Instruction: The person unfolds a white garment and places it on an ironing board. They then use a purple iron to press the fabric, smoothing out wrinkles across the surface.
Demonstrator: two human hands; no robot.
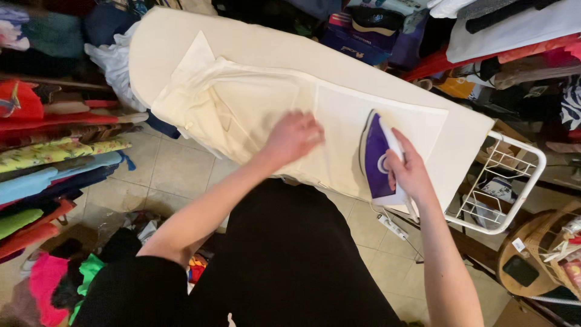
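Right hand [410,169] is wrapping around the handle of the purple and white iron [378,158], fingers closed on it, and the iron is sitting soleplate-down on the cream cloth [254,109] near the wide end of the board [157,42]. Left hand [295,136] is lying flat and open on the cloth just beside the iron, palm down, not gripping anything, just pressing the fabric. It's a bit blurred, so I can't make out the fingers exactly.

Progress-wise, my read: the stretch of cloth under and around the iron is looking smooth and flat, so that end seems mostly pressed. Further out toward the narrow end of the board the cloth is folding over itself, with creases and a loose flap showing, so that part is looking like it's yet to be ironed. One edge is hanging off the near side too.

Past the board, a white wire rack [505,181] is sticking out at the wide end, a cord is dangling below it, and piles of folded clothes [48,157] are crowding both sides over the tile floor [175,175].
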